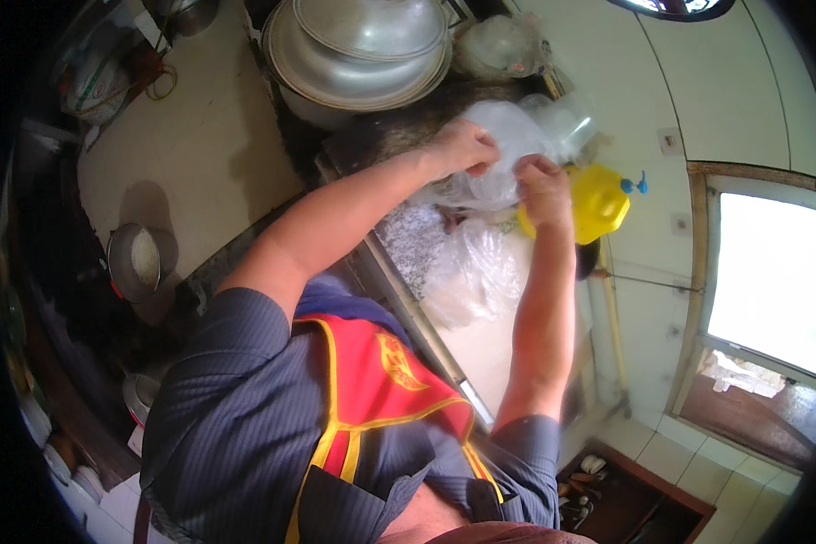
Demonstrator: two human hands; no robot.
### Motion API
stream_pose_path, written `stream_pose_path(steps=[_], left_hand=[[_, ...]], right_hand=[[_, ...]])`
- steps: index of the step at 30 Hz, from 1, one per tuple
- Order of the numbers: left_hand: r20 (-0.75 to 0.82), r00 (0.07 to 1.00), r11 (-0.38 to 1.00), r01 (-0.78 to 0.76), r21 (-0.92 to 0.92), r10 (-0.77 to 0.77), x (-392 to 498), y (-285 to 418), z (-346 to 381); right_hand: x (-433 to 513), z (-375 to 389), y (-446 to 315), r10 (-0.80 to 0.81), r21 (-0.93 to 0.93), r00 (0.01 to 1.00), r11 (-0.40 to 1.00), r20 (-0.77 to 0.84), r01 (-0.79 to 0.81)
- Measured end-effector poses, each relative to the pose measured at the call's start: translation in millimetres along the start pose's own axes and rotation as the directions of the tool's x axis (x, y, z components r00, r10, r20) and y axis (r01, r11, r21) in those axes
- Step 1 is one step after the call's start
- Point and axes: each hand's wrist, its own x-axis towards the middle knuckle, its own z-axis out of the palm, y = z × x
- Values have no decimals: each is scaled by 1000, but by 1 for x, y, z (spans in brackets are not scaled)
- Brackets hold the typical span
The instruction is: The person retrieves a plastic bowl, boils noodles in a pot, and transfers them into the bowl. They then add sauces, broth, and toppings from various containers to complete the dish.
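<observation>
My left hand [468, 148] pinches one side of a thin translucent plastic bag [513, 126], its fingers curled in. The other side of that bag is between the fingers of my right hand [542, 187]. Both hands are raised over a counter [472, 353], with the bag bunched between and beyond them. Below, on the counter, lies a crumpled clear plastic bag [476, 272]; what it holds, if anything, I cannot tell. Just right of my right hand stands a yellow plastic jug [597, 204] with a blue pump top [634, 183].
A large aluminium pot with stacked lids [360, 68] stands ahead on the left. Clear plastic containers [568, 126] and another bagged bundle [502, 46] sit by the tiled wall [642, 102]. A metal pan [134, 263] is at the left. At lower right is a tray with utensils [581, 493].
</observation>
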Motion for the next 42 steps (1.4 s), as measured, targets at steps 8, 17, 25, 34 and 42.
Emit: stream_pose_path(steps=[8, 17, 25, 34, 42], left_hand=[[-434, 889, 985, -92, 146, 147, 7, -33, -14], [297, 939, 982, 188, -20, -174, -103, 4, 85], [620, 735, 962, 209, 177, -274, -164, -87, 193], [797, 155, 811, 146, 566, -584, -397, -172, 356], [788, -77, 779, 116, 616, -611, -557, -233, 450]], right_hand=[[-62, -39, -3, -349, 777, 913, 627, 211, 60], [-212, -65, 123, -286, 901, 949, 366, -129, 233], [-413, -58, 244, 116, 745, 804, 469, -584, 474], [-715, 49, 368, 459, 540, 298, 608, -837, 582], [-954, 192, 471, 698, -72, -539, 579, -472, 812]])
